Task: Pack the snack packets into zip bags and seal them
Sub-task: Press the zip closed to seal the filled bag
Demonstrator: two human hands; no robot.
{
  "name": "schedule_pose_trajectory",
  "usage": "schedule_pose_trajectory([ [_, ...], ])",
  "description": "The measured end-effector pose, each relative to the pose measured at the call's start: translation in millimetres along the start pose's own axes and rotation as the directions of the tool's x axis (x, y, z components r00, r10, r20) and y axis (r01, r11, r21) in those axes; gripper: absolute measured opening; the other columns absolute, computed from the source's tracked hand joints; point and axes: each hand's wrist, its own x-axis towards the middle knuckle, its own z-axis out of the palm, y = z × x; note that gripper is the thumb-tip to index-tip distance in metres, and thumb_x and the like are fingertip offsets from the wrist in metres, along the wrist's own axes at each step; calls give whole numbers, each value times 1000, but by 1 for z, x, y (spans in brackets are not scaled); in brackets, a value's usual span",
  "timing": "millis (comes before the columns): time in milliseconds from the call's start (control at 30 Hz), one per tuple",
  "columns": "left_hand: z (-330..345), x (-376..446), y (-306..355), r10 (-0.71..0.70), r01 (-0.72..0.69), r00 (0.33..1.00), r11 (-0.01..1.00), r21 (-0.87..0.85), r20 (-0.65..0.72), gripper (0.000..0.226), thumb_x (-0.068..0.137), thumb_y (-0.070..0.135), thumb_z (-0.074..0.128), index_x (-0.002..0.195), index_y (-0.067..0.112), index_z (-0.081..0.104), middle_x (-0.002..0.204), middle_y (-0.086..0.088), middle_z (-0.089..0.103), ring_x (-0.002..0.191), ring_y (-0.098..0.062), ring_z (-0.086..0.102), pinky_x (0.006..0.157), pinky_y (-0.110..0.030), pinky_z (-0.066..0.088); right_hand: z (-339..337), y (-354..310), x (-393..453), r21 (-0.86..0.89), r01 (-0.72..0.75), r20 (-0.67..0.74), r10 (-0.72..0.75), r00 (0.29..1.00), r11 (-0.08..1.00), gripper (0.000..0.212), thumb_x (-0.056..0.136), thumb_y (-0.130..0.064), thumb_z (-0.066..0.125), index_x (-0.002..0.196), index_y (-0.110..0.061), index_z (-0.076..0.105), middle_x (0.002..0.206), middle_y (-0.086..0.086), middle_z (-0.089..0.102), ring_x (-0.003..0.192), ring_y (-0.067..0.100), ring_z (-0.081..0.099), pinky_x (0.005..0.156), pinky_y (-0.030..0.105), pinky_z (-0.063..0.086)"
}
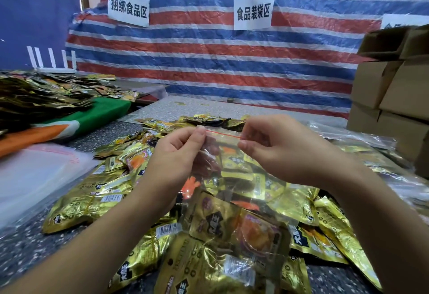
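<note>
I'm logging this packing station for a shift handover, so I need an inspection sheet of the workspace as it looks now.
Surface: dark speckled table, largely covered.
Job's things: clear zip bag with a red zip strip, held up over the table with gold snack packets inside; loose gold snack packets heaped beneath.
Clutter: stack of empty clear bags at left; green and orange cloth beyond them.
Grippers: left hand and right hand each pinch the bag's top edge at the strip.
Cables: nothing seen.
Surroundings: striped tarpaulin with paper signs; cardboard boxes stacked at right.
</note>
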Motion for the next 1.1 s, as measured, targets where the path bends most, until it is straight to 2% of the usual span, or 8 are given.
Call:
schedule_pose_trajectory([
  [100, -1, 1, 0, 21, -21, 999, 1000, 10, -32, 24, 98, 19, 52, 83, 7, 66, 68, -3, 68, 52, -16, 63, 48, -25, 52, 1, -2, 0, -33, -13, 0, 13, 1000, 999, 19, 96, -34, 62, 78, -29, 57, 70, -13, 56, 65, 0, 52, 51, 18, 32],
  [267, -2, 0, 0, 37, -37, 999, 999, 4, -13, 24, 96, 20, 52, 83, 7, 66, 71, -3, 69, 54, -16, 62, 50, -26, 52, -1, -6, -2, -56, -34, 18, 35, 999, 998, 19, 94, -40, 62, 80, -28, 57, 69, -10, 56, 59, 2, 49, 50, 20, 32],
  [367, -3, 0, -1, 51, -51, 999, 999, 10, 4, 26, 88, 30, 54, 85, 8, 68, 74, -4, 70, 57, -19, 64, 54, -32, 52, 1, -14, 0, -38, -45, 0, 45, 999, 998, 30, 96, -50, 53, 79, -26, 60, 68, -7, 59, 58, 7, 52, 49, 28, 37],
  [467, -3, 0, -2, 71, -71, 997, 997, 4, 24, 27, 86, 32, 55, 85, 9, 69, 74, -5, 70, 57, -20, 64, 57, -35, 48, 8, -25, 8, -51, -46, 3, 47, 999, 998, 35, 99, -47, 51, 81, -19, 62, 70, -2, 61, 64, 17, 55, 53, 36, 39],
  [633, -4, 0, -4, 113, -114, 993, 993, 33, 21, 26, 96, 23, 51, 91, 3, 68, 68, -6, 68, 56, -16, 65, 50, -25, 51, 13, -35, 19, -37, -41, -5, 40, 999, 998, 30, 96, -44, 58, 77, -22, 60, 67, -7, 57, 60, 8, 50, 50, 27, 32],
  [767, -3, -1, -6, 82, -83, 996, 996, 30, 27, 28, 103, 18, 44, 88, 5, 64, 66, -5, 67, 56, -15, 64, 51, -25, 52, 15, -34, 20, 31, -50, -15, 51, 999, 998, 29, 94, -42, 62, 73, -23, 61, 62, -7, 57, 55, 6, 49, 49, 23, 32],
  [967, -2, 2, -6, 107, -108, 994, 993, 37, 6, 27, 101, 17, 47, 82, 7, 64, 68, -7, 65, 55, -17, 62, 48, -21, 49, 15, -27, 20, 51, -81, -3, 82, 997, 995, 22, 93, -37, 65, 78, -22, 65, 70, -5, 63, 64, 12, 58, 51, 25, 40],
  [1100, -3, 2, -11, 158, -156, 987, 980, 124, -3, 25, 102, 15, 49, 85, 7, 65, 63, -2, 66, 55, -15, 62, 50, -21, 50, 20, -27, 20, 81, -98, -35, 101, 994, 992, 29, 94, -40, 62, 72, -22, 65, 62, -6, 62, 53, 4, 52, 44, 17, 36],
])
